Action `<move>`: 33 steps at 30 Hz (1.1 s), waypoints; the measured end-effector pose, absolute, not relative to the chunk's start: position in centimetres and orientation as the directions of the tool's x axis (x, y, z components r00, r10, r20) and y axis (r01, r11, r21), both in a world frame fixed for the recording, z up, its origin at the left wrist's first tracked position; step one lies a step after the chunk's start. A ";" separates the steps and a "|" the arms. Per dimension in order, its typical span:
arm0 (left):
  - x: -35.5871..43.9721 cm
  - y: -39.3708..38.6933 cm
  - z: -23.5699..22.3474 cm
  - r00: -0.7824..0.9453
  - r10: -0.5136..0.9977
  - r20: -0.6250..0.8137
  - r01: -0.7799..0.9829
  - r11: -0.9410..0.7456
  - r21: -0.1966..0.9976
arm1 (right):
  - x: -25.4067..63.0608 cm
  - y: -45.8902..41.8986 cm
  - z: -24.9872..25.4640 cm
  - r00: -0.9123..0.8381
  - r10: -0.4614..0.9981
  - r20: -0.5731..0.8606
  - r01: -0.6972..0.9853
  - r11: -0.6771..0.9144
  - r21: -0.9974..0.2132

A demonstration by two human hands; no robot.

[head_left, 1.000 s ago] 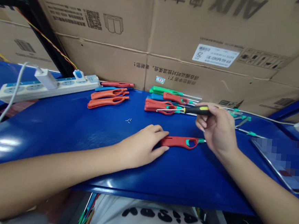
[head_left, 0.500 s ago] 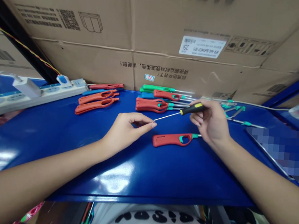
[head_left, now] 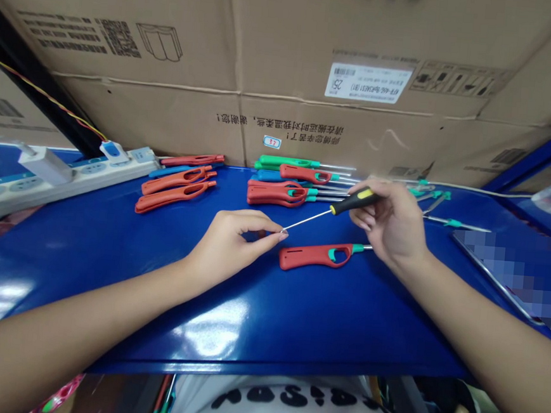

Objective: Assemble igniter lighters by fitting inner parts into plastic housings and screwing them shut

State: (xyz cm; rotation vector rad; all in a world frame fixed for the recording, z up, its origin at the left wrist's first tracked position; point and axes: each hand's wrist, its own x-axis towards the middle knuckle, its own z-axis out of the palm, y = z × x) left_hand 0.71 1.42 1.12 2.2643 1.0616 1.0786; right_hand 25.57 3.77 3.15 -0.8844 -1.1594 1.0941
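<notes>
My right hand [head_left: 393,225] grips a screwdriver [head_left: 347,206] by its black and yellow handle, with the thin shaft pointing left. My left hand [head_left: 229,241] is pinched, thumb and forefinger meeting at the shaft's tip; anything held in the pinch is too small to see. A red lighter [head_left: 317,255] with a green trigger lies flat on the blue table [head_left: 110,251] just below the screwdriver, between my two hands.
Several red, green and blue lighters [head_left: 281,191] lie at the back centre, and red lighter shells [head_left: 174,189] to their left. A white power strip [head_left: 53,173] sits far left. Metal rods with green tips [head_left: 446,221] lie at right. Cardboard boxes [head_left: 286,74] wall the back.
My left hand left the red lighter's end and rose to pinch at the screwdriver tip. My right hand tilted the screwdriver so that its shaft points down-left.
</notes>
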 end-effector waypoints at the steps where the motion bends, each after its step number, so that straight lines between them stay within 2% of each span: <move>1: 0.7 1.4 1.1 0.411 0.779 0.473 0.460 -0.625 0.630 | 25.6 3.8 3.1 0.038 0.965 0.261 -0.197 0.264 -0.944; 10: 0.8 1.4 1.0 0.407 0.789 0.460 0.458 -0.612 0.645 | 25.7 3.8 3.2 0.027 0.948 0.318 -0.189 0.317 -0.929; 16: 1.0 1.5 0.9 0.356 0.874 0.330 0.434 -0.468 0.770 | 25.8 3.9 3.1 0.010 0.954 0.300 -0.178 0.297 -0.938; 19: 1.1 1.5 1.0 0.348 0.885 0.309 0.406 -0.439 0.802 | 25.9 3.8 3.3 0.019 0.951 0.309 -0.201 0.307 -0.930; 24: 1.2 1.4 1.0 0.348 0.878 0.330 0.370 -0.452 0.812 | 26.1 3.9 3.6 0.016 0.944 0.329 -0.220 0.325 -0.920; 30: 1.3 1.3 1.0 0.366 0.869 0.334 0.365 -0.464 0.808 | 26.4 4.0 3.8 0.008 0.919 0.394 -0.135 0.391 -0.910; 33: 1.2 1.2 1.0 0.423 0.849 0.317 0.382 -0.484 0.788 | 26.8 3.9 3.9 -0.056 0.912 0.407 -0.074 0.403 -0.912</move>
